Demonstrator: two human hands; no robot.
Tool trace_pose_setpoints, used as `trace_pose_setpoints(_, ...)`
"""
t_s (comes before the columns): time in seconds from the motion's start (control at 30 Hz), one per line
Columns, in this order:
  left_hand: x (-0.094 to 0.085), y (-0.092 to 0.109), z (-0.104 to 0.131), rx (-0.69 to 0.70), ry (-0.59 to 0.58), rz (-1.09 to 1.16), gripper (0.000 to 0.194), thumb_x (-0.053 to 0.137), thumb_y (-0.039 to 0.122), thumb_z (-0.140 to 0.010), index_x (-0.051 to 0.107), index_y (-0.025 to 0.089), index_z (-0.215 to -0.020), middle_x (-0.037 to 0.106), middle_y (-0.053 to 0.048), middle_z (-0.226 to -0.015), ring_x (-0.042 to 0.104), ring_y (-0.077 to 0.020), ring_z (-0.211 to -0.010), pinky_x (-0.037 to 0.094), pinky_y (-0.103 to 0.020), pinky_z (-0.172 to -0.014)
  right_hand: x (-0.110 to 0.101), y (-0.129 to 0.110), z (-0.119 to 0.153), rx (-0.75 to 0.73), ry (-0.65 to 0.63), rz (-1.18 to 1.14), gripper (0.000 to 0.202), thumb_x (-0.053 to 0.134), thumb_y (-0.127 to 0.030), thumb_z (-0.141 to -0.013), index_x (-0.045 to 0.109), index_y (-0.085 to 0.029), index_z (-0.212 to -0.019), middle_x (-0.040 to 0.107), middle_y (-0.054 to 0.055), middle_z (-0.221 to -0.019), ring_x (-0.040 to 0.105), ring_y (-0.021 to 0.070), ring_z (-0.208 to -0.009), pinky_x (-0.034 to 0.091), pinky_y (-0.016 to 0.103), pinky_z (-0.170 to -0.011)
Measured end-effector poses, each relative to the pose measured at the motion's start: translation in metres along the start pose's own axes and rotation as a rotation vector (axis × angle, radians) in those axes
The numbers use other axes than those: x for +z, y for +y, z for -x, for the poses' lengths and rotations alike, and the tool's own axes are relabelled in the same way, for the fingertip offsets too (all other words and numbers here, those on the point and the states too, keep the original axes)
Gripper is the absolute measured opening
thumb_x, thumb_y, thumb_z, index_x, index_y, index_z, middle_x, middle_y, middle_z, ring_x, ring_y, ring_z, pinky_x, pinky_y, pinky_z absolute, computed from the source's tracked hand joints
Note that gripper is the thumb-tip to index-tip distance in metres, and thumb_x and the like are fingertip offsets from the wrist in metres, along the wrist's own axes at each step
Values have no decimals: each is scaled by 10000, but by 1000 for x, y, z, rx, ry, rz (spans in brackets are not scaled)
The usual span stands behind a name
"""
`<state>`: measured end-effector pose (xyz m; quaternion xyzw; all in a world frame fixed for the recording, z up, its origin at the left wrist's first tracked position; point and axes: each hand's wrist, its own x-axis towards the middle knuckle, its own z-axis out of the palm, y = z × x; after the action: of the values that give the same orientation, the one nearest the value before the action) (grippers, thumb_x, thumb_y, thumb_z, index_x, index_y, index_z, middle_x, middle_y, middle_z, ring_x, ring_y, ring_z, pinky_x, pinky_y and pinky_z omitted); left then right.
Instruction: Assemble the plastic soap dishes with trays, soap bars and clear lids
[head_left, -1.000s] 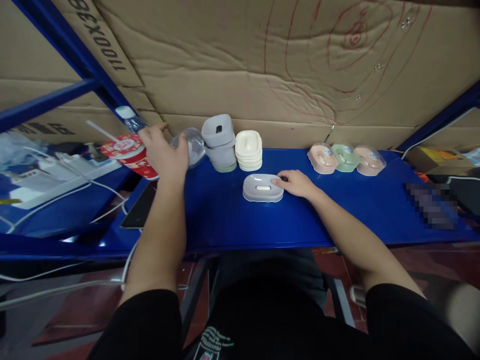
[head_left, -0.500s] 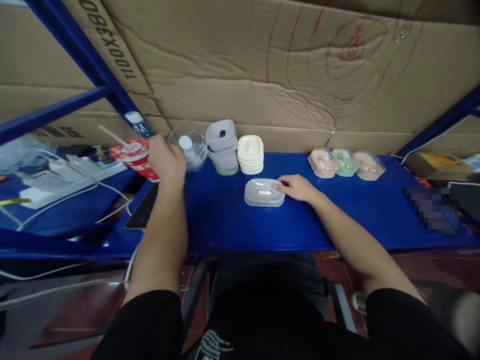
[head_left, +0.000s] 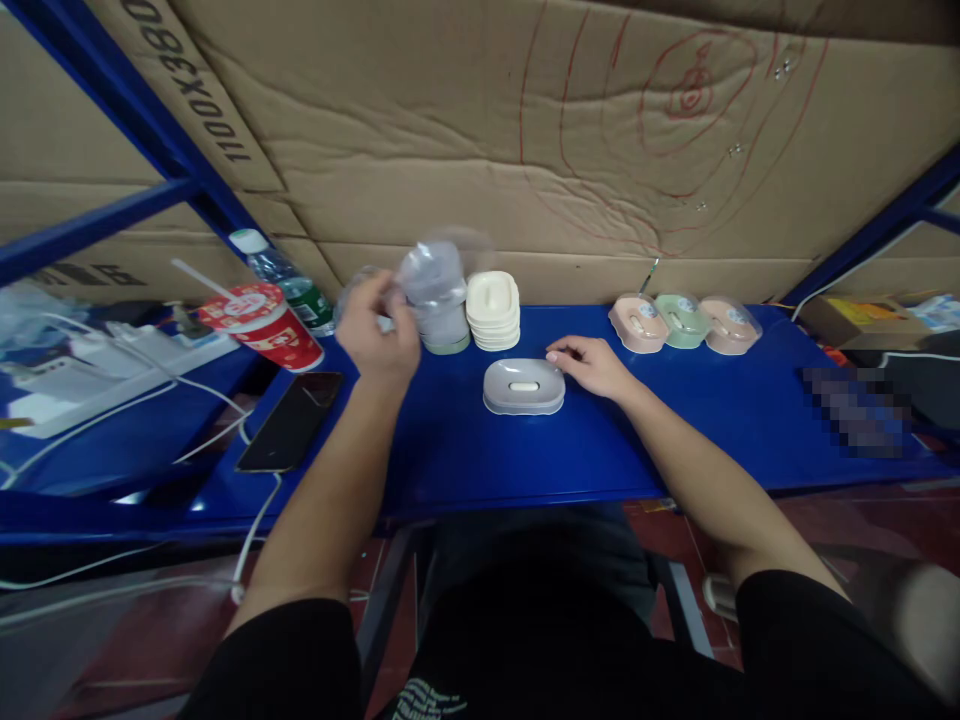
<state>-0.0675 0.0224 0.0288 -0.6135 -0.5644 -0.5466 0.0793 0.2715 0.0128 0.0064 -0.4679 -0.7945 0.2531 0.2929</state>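
Two bare hands reach over a blue counter (head_left: 525, 465). On it lies a grey oval dish (head_left: 499, 380), its long axis running left to right. The right hand (head_left: 596, 368) is nearer, loosely open beside the dish's right end; whether its fingertips touch is unclear. Farther off, up and left of the dish, the left hand (head_left: 379, 335) grips a blurred clear cover (head_left: 450, 252), in front of a grey stack (head_left: 444, 326) beside cream dishes (head_left: 493, 312).

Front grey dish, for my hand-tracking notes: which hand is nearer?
Right: the right hand is at the right rim of the grey dish; the left hand is farther, left and slightly behind.
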Motion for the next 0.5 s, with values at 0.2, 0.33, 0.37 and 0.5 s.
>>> trace_pose_setpoints(0.2,29,32,39,353,-462,-105,326,531,292,-1020,747,287,-1265,796,-62,-1299,754,-265,-1176,599,-438,-971,2,-2,-1,111,-17,-549,903,343,-951,-919,612,-228,-1388,751,43,-872,533,132,-513,381,279,-468)
trace_pose_setpoints(0.33,32,31,40,434,-523,-82,343,539,261,-1019,756,288,-1283,753,-72,-1398,759,-277,-1163,599,-448,-939,-5,6,-4,93,-29,-568,836,561,-919,-856,673,-227,-1311,773,110,-1173,612,134,-641,437,262,-509)
trace_pose_setpoints(0.37,31,30,39,445,-531,-84,326,546,263,-1019,764,289,-1261,747,-75,-1408,764,-283,-1144,597,-455,-933,-6,8,-4,67,-50,-570,825,582,-908,-853,686,-225,-1302,765,122,-1232,649,151,-707,486,273,-560)
trace_pose_setpoints(0.5,24,37,36,520,-570,-98,275,551,384,-1055,783,264,-1143,756,-98,-1378,773,-285,-1087,604,-444,-889,-7,17,-5,-45,-115,-542,826,750,-818,-798,672,-231,-1374,752,132,-1309,729,248,-1022,602,411,-909)
